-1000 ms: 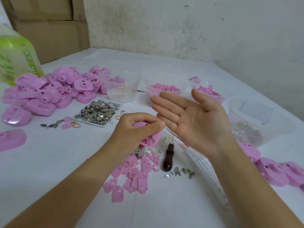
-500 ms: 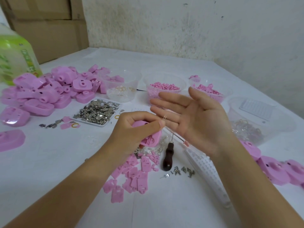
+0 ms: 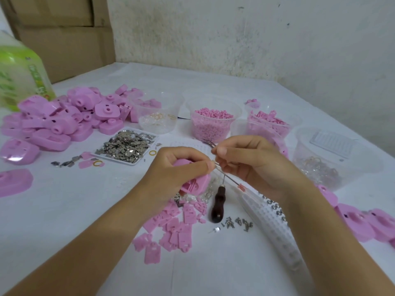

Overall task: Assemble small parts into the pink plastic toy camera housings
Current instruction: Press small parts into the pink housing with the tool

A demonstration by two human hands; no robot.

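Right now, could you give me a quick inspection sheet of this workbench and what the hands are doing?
Surface: white table, crowded but dry.
Job's things: pink housing gripped in the left hand; heap of pink housings far left; more at right edge.
Small parts: tray of metal pieces; tubs of pink bits; flat pink plates near the wrists.
Clutter: dark-handled awl, loose screws, green bottle.
Hands: right hand pinches thin tweezers beside the housing.
Cables: nothing seen.
Surroundings: stained wall, cardboard boxes.
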